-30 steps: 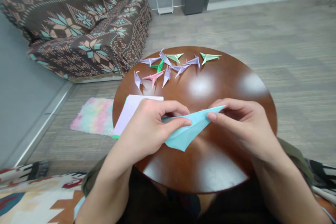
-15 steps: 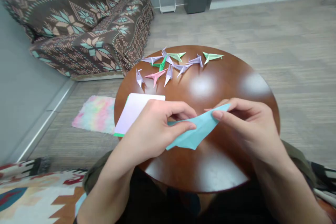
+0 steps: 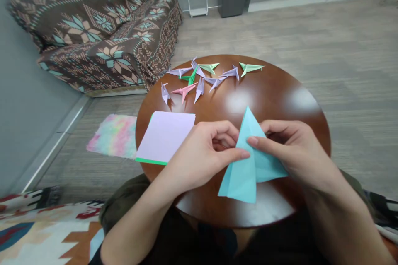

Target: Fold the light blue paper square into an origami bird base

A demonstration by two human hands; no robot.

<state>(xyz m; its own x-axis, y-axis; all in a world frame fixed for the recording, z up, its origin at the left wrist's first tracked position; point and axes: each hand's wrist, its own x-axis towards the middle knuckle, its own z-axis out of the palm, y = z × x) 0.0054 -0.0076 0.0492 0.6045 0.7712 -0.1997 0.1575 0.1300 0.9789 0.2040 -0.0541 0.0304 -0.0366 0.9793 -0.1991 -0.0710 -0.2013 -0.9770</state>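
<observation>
Between my hands is a partly folded sheet of light blue origami paper (image 3: 244, 176), its narrow tip pointing away from me and its layered flaps spreading toward me. My left hand (image 3: 208, 153) pinches its left side, thumb on top and fingers curled behind. On the right, my right hand (image 3: 295, 149) grips the paper with the thumb pressed on its front face; the other fingers are partly hidden behind it. The paper is held above the round brown table (image 3: 211, 109). Left of my left hand lies a stack of square paper (image 3: 168, 134), lilac on top with a green edge.
Folded paper figures stand in a cluster at the table's far left: several lilac ones (image 3: 199, 90), a pink one (image 3: 185, 91), a green one (image 3: 190, 78) and two pale green ones (image 3: 248, 68). A covered sofa (image 3: 112, 45) and a fluffy rug (image 3: 113, 136) are beyond.
The blue paper has been turned so its tip points away from me, and its lower flaps have opened out. Both hands still hold it, now closer together.
</observation>
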